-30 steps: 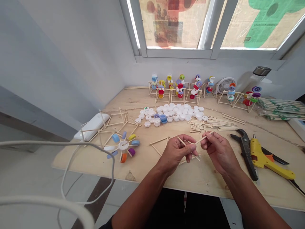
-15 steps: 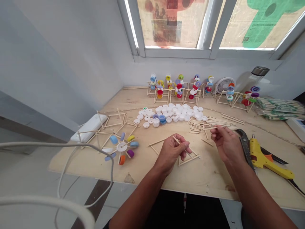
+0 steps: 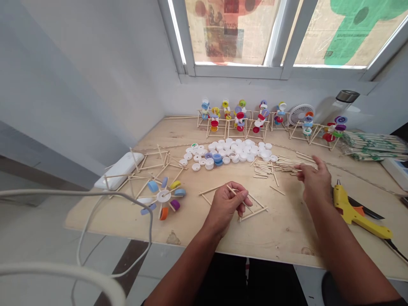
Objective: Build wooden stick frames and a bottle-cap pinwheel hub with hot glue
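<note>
My left hand (image 3: 228, 205) is closed around a thin wooden stick (image 3: 232, 191) above the middle of the plywood table (image 3: 280, 231). Just right of it lies a small frame of glued sticks (image 3: 255, 208). My right hand (image 3: 314, 180) reaches out over the pile of cut wooden sticks (image 3: 283, 165), fingers curled at its edge; whether they grip a stick is not visible. A heap of white bottle caps (image 3: 236, 151) lies behind the pile.
A yellow glue gun (image 3: 357, 210) and black cutters (image 3: 363, 206) lie at the right. A cap pinwheel (image 3: 164, 196) and stick frames (image 3: 153, 163) lie at the left beside a white box (image 3: 119, 169). Finished cap models (image 3: 255, 117) and a small fan (image 3: 299, 112) line the wall.
My right hand left my left hand and moved right and away to the stick pile. My left hand lowered slightly, still holding its stick.
</note>
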The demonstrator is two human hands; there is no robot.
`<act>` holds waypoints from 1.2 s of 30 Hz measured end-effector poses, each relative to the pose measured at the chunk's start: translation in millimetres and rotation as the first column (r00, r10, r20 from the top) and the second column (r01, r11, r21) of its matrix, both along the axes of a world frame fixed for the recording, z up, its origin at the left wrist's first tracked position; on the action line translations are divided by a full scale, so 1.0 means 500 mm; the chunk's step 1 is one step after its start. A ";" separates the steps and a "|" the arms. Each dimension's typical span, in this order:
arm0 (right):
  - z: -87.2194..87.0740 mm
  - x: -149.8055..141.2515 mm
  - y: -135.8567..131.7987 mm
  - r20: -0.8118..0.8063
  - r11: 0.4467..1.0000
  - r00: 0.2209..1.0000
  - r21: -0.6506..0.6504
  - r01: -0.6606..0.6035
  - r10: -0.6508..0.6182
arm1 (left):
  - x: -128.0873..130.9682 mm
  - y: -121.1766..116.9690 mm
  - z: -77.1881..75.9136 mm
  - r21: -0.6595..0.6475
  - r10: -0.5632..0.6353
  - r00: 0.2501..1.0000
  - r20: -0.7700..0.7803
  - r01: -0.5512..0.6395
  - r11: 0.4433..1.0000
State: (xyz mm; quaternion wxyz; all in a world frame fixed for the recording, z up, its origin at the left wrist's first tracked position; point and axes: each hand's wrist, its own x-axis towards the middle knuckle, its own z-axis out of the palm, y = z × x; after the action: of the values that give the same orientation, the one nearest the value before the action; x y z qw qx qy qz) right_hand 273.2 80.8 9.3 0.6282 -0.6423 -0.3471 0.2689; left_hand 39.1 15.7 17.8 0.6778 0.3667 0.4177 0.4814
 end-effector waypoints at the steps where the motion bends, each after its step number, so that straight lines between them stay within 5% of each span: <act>1: -0.001 -0.010 0.000 0.129 0.996 0.988 -0.011 -0.084 0.084 | 0.000 -0.001 -0.001 0.000 -0.002 1.000 0.001 0.002 1.000; 2: -0.003 -0.022 0.001 0.287 0.981 0.938 -0.067 -0.182 0.194 | 0.001 -0.001 -0.002 0.001 -0.005 1.000 0.001 0.005 1.000; 4: -0.005 -0.046 0.005 0.570 0.918 0.720 -0.264 -0.295 0.395 | 0.002 -0.003 -0.003 0.009 -0.011 1.000 -0.001 0.011 1.000; 7: -0.007 -0.077 0.016 0.751 0.866 0.431 -0.447 -0.223 0.499 | 0.002 -0.006 -0.003 0.016 -0.030 1.000 -0.001 0.030 0.999; 16: 0.003 -0.116 0.035 0.815 0.825 0.131 -0.557 -0.093 0.565 | -0.001 -0.010 -0.003 0.029 -0.057 0.998 0.010 0.057 0.998; 24: 0.009 -0.124 0.059 0.783 0.782 0.006 -0.622 -0.044 0.622 | 0.001 -0.005 -0.004 0.023 -0.060 0.998 0.009 0.060 0.998; 30: 0.031 -0.132 0.022 0.805 0.797 -0.011 -0.590 -0.133 0.594 | -0.001 -0.004 0.000 -0.007 -0.028 1.000 0.015 0.028 1.000; 36: 0.056 -0.135 -0.053 0.776 0.728 0.168 -0.460 -0.508 0.608 | 0.001 0.005 0.003 -0.027 0.016 1.000 -0.006 -0.017 0.999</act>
State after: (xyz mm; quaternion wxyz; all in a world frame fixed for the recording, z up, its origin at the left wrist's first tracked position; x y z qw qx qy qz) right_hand 205.9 54.1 37.1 0.1662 -0.5352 -0.8209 0.1098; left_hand 39.7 17.9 19.0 0.6774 0.3554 0.4292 0.4802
